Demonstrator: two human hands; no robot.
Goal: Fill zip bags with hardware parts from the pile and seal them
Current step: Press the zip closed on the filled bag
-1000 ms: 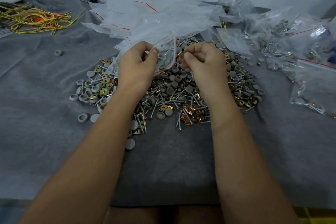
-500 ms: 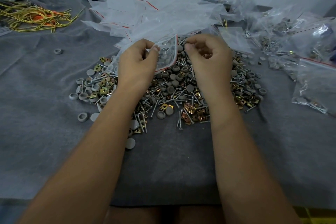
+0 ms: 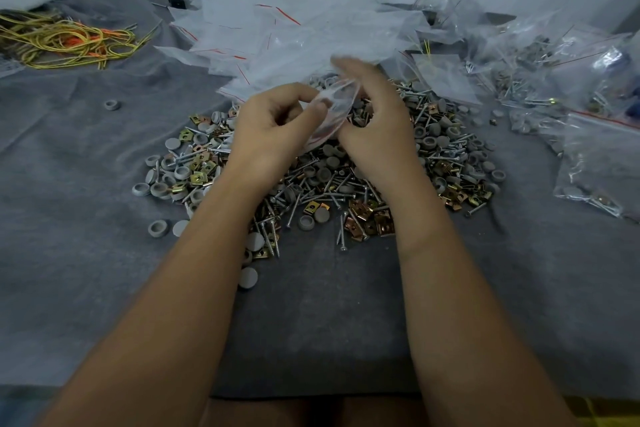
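Note:
A clear zip bag (image 3: pixel 337 111) with a red seal line is held between both hands above the pile of hardware parts (image 3: pixel 322 177): screws, grey round caps and brass-coloured clips on the grey cloth. My left hand (image 3: pixel 273 130) pinches the bag's left edge with thumb and fingers. My right hand (image 3: pixel 375 121) holds the bag's other side, its fingertips blurred at the bag's mouth. The bag's mouth gapes as a curved opening between the hands. What is inside the bag cannot be made out.
A heap of empty zip bags (image 3: pixel 304 35) lies behind the pile. Filled bags (image 3: pixel 595 163) lie at the right. Yellow and orange wires (image 3: pixel 65 40) lie at the far left. A stray grey cap (image 3: pixel 112 105) sits alone on the cloth.
The bag has turned from flat to edge-on with its mouth pulled open. My right hand has moved up and in to the bag's mouth; the left hand has turned slightly.

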